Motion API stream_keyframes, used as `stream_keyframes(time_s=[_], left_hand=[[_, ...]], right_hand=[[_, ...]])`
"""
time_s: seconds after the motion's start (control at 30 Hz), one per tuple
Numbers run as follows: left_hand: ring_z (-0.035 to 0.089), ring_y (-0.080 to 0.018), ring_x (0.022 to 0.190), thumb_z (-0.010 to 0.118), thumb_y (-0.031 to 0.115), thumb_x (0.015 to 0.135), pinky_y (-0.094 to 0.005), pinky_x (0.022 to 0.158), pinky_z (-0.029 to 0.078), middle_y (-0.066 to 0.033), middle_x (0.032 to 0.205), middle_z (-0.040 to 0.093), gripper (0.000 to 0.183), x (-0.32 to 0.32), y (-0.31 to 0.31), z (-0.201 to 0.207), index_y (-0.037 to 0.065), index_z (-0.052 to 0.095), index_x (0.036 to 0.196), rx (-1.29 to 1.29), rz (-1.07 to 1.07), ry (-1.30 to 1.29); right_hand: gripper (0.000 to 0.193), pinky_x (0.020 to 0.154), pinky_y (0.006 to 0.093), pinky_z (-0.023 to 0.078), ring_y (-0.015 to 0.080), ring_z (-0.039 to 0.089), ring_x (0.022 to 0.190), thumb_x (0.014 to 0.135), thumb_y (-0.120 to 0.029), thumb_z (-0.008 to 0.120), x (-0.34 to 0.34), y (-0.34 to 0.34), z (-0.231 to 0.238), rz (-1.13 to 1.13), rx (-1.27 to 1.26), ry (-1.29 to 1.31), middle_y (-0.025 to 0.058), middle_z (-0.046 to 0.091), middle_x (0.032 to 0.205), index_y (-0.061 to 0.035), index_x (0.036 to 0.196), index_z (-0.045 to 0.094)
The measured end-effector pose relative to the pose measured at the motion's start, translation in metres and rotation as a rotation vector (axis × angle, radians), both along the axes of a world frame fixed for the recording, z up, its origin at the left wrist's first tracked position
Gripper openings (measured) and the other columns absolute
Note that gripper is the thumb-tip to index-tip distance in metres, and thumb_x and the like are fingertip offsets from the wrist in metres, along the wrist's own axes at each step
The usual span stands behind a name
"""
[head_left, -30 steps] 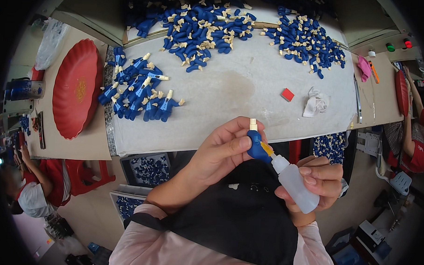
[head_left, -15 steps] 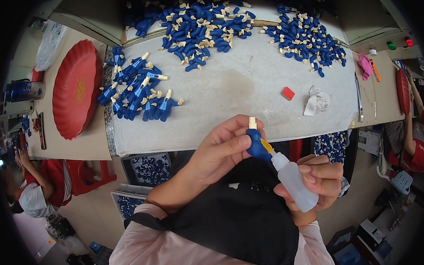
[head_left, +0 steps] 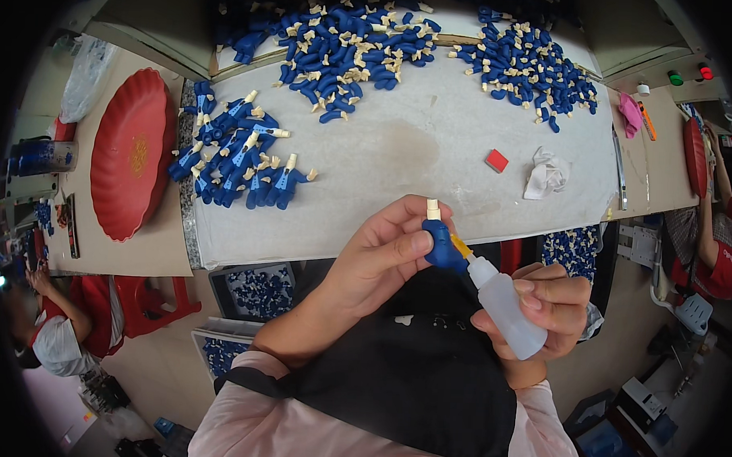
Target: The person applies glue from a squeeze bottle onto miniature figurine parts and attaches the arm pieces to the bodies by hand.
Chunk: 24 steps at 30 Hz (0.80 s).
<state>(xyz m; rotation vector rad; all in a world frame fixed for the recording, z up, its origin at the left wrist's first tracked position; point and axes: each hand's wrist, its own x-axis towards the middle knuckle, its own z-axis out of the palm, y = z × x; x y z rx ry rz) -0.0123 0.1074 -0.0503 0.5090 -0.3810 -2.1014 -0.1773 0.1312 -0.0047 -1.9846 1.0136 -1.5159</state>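
Note:
My left hand (head_left: 388, 247) is closed around a small dark blue figure part (head_left: 443, 249) with a cream peg (head_left: 434, 208) pointing up from its top. In my right hand (head_left: 550, 307) is a translucent white squeeze bottle (head_left: 508, 304), tilted with its nozzle toward the blue part. The bottle's yellow tip (head_left: 461, 246) reaches the right side of the part; whether it touches cannot be made out. Fingers of my left hand hide the part's left side. On the table's left lies a group of blue figure bodies (head_left: 243, 156) with cream pegs and light blue strips.
Two heaps of small blue and cream pieces, a left heap (head_left: 348, 51) and a right heap (head_left: 533, 73), lie at the table's back. A red block (head_left: 496, 160) and crumpled white tissue (head_left: 547, 175) rest to the right. A scalloped red tray (head_left: 114, 163) stands left; co-workers sit at both sides.
Both hands, with the blue part and the bottle, have shifted very slightly up and left. The bottle tip stays at the part's right side.

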Motion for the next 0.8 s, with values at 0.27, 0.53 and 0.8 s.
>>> stream_keyframes(time_s=[0.27,0.53,0.8], left_hand=[[0.051,-0.0231,0.091,0.057,0.019,0.078,-0.0355,0.084,0.038,-0.0094,0.092,0.051,0.029,0.0007,-0.0018,0.0001,0.007,0.048,0.103,-0.024,0.023,-0.012],[0.049,-0.0149,0.095,0.051,0.009,0.082,-0.0271,0.084,0.036,-0.0076,0.096,0.054,0.029,-0.0004,-0.0029,-0.0010,0.002,0.047,0.110,-0.050,0.046,0.065],[0.049,-0.0221,0.096,0.053,0.013,0.081,-0.0354,0.085,0.036,-0.0092,0.097,0.052,0.027,0.0002,-0.0022,-0.0023,0.005,0.049,0.106,-0.062,0.068,-0.041]], right_hand=[[0.046,0.051,0.0245,0.044,0.0142,0.048,0.061,0.057,-0.009,0.078,0.0004,0.0002,0.0000,0.027,-0.013,0.033,0.0076,0.043,0.082,-0.0058,0.091,0.046],[0.049,0.051,0.0252,0.044,0.0146,0.047,0.061,0.054,-0.005,0.078,-0.0015,0.0013,-0.0008,0.042,-0.009,0.049,0.0094,0.044,0.083,-0.0042,0.091,0.046],[0.048,0.051,0.0248,0.044,0.0150,0.047,0.060,0.055,-0.003,0.077,-0.0003,0.0019,0.0000,0.057,-0.014,0.033,0.0097,0.043,0.084,-0.0031,0.091,0.047]])
